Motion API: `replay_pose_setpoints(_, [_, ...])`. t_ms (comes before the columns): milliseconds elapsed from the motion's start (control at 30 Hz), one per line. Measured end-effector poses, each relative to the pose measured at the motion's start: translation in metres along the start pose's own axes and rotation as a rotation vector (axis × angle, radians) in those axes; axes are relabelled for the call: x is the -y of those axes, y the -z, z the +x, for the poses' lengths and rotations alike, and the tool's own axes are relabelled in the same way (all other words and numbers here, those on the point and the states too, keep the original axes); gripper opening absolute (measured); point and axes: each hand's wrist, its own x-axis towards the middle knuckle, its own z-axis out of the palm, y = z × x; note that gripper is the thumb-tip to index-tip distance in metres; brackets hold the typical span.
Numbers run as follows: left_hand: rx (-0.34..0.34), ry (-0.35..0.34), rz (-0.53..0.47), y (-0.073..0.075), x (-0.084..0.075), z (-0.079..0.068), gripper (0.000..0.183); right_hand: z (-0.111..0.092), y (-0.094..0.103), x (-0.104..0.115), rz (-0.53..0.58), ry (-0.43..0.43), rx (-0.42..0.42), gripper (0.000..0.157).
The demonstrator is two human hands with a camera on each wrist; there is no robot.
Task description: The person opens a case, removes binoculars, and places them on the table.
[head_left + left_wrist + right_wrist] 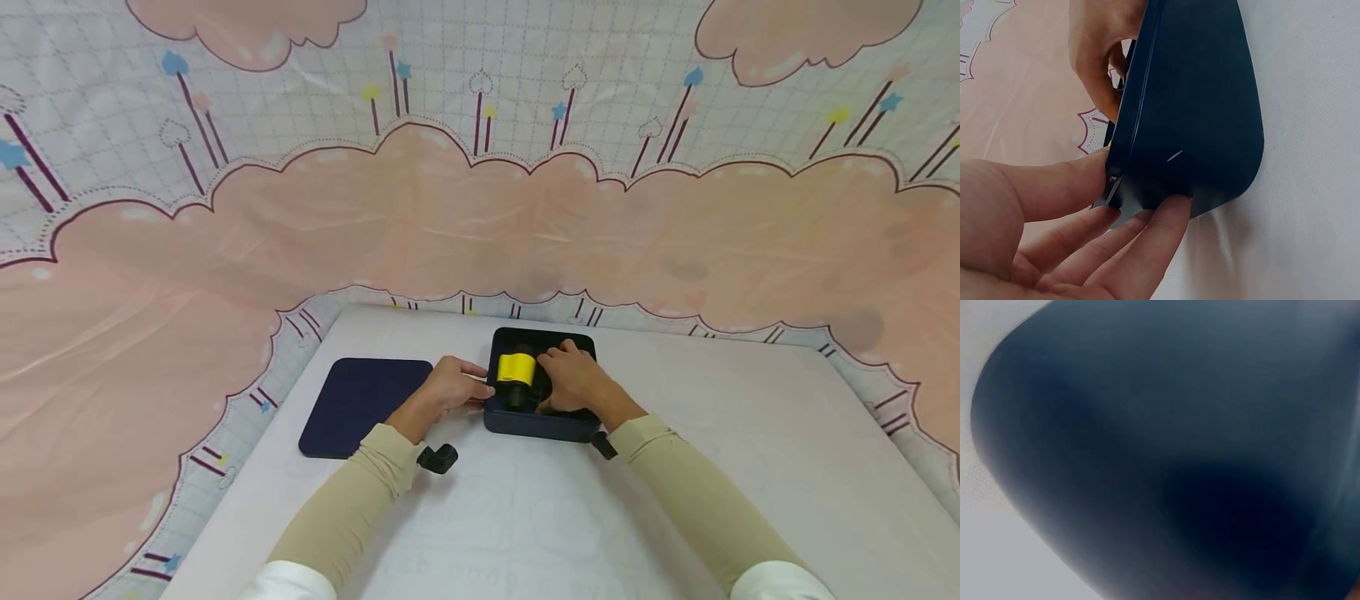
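A dark navy box (542,427) with rounded corners stands uncovered on the table. Inside it lies a pair of yellow-and-black binoculars (517,367), its left barrel showing a bright yellow band. My right hand (577,379) reaches into the box from the right, fingers and thumb curled round the binoculars' right side, which it mostly hides. With my left hand (453,385) I pinch the box's left wall; in the left wrist view the thumb (1066,184) is at the rim and the fingers (1169,231) are against the outside. The right wrist view shows mainly the blurred box wall (1147,425).
A flat navy lid (360,404) lies left of the box, partly behind the left hand and forearm. Both stand on a white-covered table (540,525). A patterned cloth (480,225) rises behind the table and along its sides. Black wrist cameras (438,458) sit at both cuffs.
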Motion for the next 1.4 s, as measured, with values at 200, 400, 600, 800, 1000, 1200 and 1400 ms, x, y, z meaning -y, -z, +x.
replay_pose_setpoints(200, [0.003, 0.006, 0.011, 0.000, -0.001, -0.001, 0.044, 0.001, -0.002, -0.002, 0.015, 0.009, -0.008, 0.086])
replay_pose_setpoints(400, [0.001, 0.011, 0.024, -0.001, -0.001, -0.001, 0.043, 0.002, -0.003, -0.003, 0.016, 0.019, -0.012, 0.087])
replay_pose_setpoints(600, [-0.001, 0.003, 0.016, -0.001, -0.002, -0.002, 0.044, 0.003, 0.002, -0.006, 0.004, 0.042, -0.035, 0.090])
replay_pose_setpoints(800, [-0.005, 0.011, 0.001, -0.001, -0.004, -0.002, 0.043, 0.004, 0.012, -0.008, 0.021, 0.049, -0.044, 0.093])
replay_pose_setpoints(1000, [-0.003, 0.017, 0.000, -0.002, -0.004, -0.001, 0.044, 0.006, 0.022, -0.010, 0.053, 0.024, -0.036, 0.093])
replay_pose_setpoints(1200, [0.001, 0.010, -0.002, -0.002, -0.004, -0.003, 0.044, 0.007, 0.031, -0.011, 0.029, 0.028, -0.034, 0.094])
replay_pose_setpoints(1400, [-0.004, 0.011, -0.005, -0.002, -0.004, -0.003, 0.044, 0.006, 0.040, -0.013, 0.026, 0.040, -0.053, 0.096])
